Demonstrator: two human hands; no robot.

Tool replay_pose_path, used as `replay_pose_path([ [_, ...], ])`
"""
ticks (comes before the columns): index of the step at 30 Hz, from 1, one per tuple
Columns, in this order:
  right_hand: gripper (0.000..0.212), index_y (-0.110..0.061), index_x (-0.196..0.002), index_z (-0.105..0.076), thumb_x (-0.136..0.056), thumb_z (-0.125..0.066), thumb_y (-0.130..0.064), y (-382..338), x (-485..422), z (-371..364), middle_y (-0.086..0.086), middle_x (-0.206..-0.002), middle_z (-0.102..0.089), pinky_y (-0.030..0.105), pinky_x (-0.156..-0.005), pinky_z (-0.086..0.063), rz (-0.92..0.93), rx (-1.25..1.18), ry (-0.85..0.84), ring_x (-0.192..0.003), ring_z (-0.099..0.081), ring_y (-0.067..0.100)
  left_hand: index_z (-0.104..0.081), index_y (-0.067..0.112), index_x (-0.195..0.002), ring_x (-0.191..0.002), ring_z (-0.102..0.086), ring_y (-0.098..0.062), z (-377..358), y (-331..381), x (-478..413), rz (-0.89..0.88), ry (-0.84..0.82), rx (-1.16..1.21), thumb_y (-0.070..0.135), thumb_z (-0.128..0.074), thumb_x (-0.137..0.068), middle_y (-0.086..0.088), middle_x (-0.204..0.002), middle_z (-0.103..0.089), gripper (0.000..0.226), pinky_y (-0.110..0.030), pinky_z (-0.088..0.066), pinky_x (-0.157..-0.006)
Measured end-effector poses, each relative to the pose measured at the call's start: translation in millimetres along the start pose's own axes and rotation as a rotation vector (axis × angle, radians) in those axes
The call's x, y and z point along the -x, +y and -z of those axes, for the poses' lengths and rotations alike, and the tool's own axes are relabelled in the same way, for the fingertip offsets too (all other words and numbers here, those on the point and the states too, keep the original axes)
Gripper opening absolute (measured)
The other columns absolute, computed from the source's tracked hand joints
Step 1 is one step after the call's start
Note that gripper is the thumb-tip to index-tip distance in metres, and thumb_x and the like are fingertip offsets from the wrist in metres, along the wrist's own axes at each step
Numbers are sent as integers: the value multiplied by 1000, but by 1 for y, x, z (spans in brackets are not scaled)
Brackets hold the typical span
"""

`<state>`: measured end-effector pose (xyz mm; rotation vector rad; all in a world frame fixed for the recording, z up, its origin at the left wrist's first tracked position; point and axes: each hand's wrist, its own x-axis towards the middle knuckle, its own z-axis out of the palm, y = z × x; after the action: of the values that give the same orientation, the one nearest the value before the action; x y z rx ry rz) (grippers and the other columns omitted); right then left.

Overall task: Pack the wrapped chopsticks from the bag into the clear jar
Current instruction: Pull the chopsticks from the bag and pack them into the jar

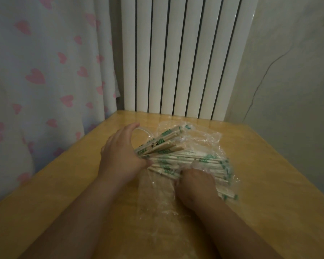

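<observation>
head view: left grip [120, 156] curled round butt end of fanned chopsticks [157, 146], long axis toward 2 o'clock. jar [144, 132] rim just at its 1 o'clock; hold on it unclear. right grip [195, 184], at 5, curls into more of them in bag [209, 141] on desk [269, 174].

One wide-angle view, taken from the head. The table [64, 184] is looked down on at a slant, faced toward the radiator [185, 53] at 12 o'clock. The left hand [120, 156] and right hand [195, 186] are seen close, reached in from 6 o'clock.
</observation>
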<state>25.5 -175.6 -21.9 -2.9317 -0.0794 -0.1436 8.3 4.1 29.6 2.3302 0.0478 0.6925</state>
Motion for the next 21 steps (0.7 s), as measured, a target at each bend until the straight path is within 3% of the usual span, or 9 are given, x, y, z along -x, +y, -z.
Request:
replay_pose_path([
  [7,29,-27,-109,-68,-88,-50,-16,1,3,9,-2,-109,-64,38,-94,-44,50,-45,32,-96,-60,21,-37,40,-139,-132,-37,-20,-1,0,1,3,-7,-11,35,-92,-49,8,-143,-44,105,-47,-35,-107],
  [12,27,-27,-115,-65,-91,-51,-27,-1,6,9,-1,-112,-65,38,-95,-44,73,-57,0,-103,-59,23,-36,41,-139,-133,-37,-20,-1,0,1,-1,-5,-16,35,-92,-50,8,-143,-44,106,-47,-35,-106],
  [17,15,-23,-99,-66,-93,-52,-24,-1,5,13,0,-95,-54,34,-83,-43,100,-30,14,-81,-49,20,-36,41,-139,-132,-38,-20,-1,-1,1,2,-9,-19,37,-93,-47,9,-142,-45,108,-47,-36,-106],
  [21,14,-22,-90,-67,-90,-54,-18,-1,8,18,-2,-91,-64,32,-80,-48,125,-80,-7,-84,-56,19,-36,39,-139,-132,-38,-20,-1,0,1,-10,-13,-28,36,-92,-49,8,-142,-44,106,-45,-35,-106],
])
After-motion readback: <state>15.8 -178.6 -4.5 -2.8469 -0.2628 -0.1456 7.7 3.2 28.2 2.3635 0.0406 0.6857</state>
